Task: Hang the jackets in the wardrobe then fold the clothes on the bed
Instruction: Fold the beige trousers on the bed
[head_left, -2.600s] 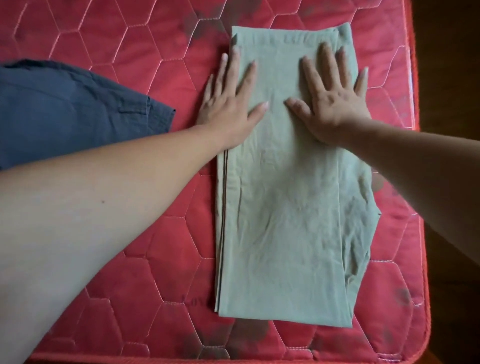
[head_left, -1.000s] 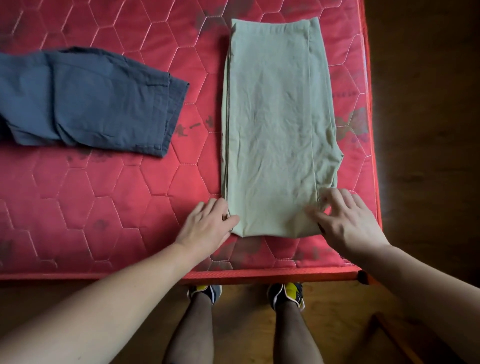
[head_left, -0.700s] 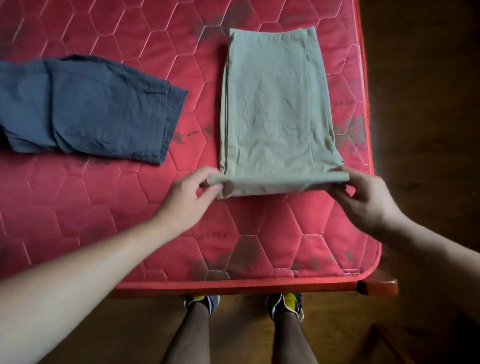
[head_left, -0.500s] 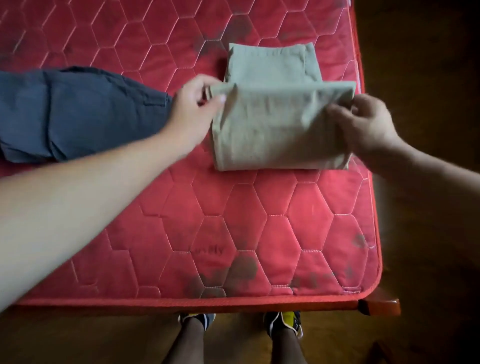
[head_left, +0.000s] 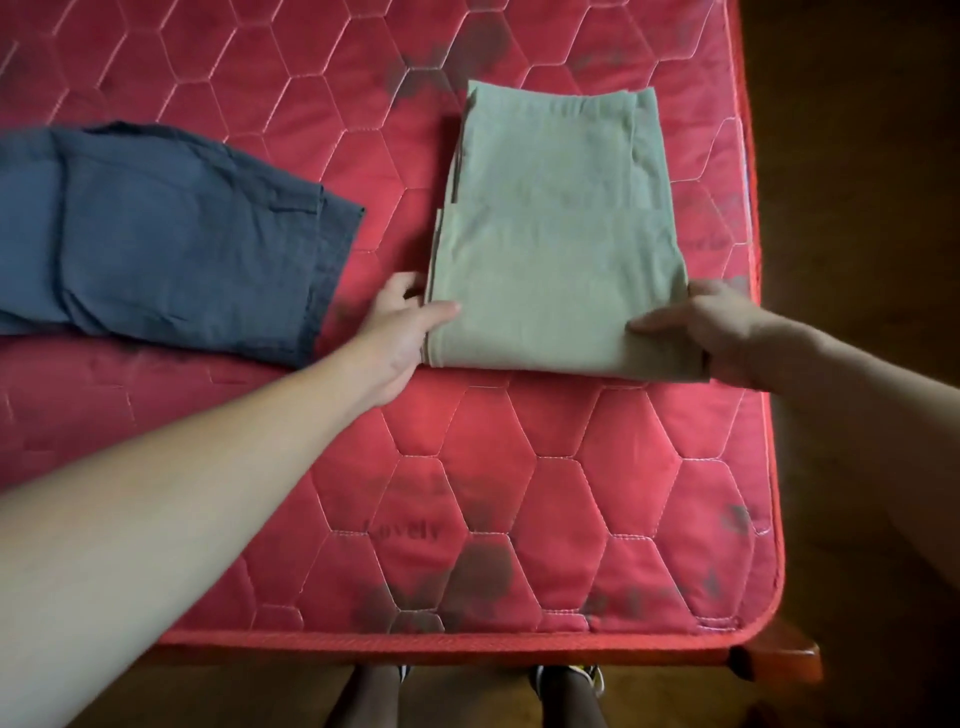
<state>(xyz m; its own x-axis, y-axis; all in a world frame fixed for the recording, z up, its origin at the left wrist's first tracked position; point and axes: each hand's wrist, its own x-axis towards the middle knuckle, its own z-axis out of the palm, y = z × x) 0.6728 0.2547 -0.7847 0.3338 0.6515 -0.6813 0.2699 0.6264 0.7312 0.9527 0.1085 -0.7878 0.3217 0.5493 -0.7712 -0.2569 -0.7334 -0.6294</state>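
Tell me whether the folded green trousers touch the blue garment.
Apart. The head view shows a bare strip of red mattress between the blue garment and the green trousers.

Two garments side by side on the bed (head_left: 519, 493).
The folded trousers (head_left: 556, 249) lie on the bed's right part, near its right edge. The other garment (head_left: 166, 234) lies to their left, apart from them, and runs past the view's left side. The left hand (head_left: 400, 332) holds the trousers' near left corner, the right hand (head_left: 706, 332) the near right one. Two shoes (head_left: 587, 680) stand on the floor (head_left: 857, 156) before the bed.
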